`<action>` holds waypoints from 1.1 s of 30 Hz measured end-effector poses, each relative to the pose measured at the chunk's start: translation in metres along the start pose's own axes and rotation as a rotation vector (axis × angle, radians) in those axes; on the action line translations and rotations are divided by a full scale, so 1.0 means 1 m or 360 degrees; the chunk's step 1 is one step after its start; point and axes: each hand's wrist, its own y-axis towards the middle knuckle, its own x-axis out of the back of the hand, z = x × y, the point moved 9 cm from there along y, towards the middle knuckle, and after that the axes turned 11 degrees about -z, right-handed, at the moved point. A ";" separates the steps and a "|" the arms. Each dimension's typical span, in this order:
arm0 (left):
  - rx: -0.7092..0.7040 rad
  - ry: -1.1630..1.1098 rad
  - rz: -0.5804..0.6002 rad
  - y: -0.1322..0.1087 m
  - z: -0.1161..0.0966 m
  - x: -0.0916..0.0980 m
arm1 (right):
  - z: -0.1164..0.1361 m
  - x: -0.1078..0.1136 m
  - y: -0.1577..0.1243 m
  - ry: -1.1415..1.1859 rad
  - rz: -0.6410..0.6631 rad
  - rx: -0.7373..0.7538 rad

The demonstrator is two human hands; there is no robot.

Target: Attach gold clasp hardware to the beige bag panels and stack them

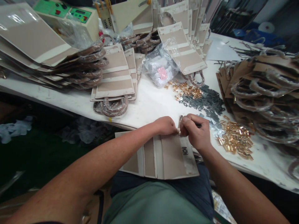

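Note:
A beige bag panel [171, 155] with pale strips lies across my lap against the table edge. A dark square metal plate [185, 151] sits on its right part. My left hand [166, 125] is closed at the panel's far edge, its fingertips pinching there by a small light-coloured fitting. My right hand [195, 129] is closed right beside it, around a slim tool with a metal end [180, 119] and a dark end [198, 125]. The fingers hide most of the tool, so its exact kind cannot be told.
Gold fittings [235, 140] and dark metal plates [206, 100] lie heaped on the white table [149, 109]. Stacked bag panels with wrapped handles stand left [114, 74] and right [263, 84]. A clear plastic bag [160, 67] lies mid-table; a green-panelled machine [79, 15] stands behind.

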 end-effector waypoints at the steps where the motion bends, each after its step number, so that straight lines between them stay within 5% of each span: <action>1: -0.0029 0.0006 0.0054 -0.002 0.000 -0.002 | -0.002 0.005 0.001 0.0110 -0.0049 -0.0031; 8: -0.0041 0.0147 0.0093 0.001 -0.001 -0.005 | 0.031 0.032 0.002 0.0816 -0.0316 0.0197; 15: -0.0006 0.0150 0.0140 0.001 -0.001 -0.006 | 0.013 0.012 0.005 0.0611 -0.0190 0.0076; 20: -0.0051 0.0121 0.0054 0.002 0.003 -0.007 | 0.027 0.023 0.006 0.0835 -0.0266 0.0258; 25: 0.0004 0.0124 0.0092 0.000 0.004 -0.008 | 0.005 0.018 0.009 0.0628 -0.0216 0.0011; 30: -0.0062 0.0198 0.0066 0.000 0.001 -0.006 | 0.023 0.048 0.016 0.0912 -0.0479 0.0277; 33: -0.0048 0.0208 0.0052 -0.001 0.001 -0.005 | 0.003 0.037 0.015 0.0788 -0.0440 0.0045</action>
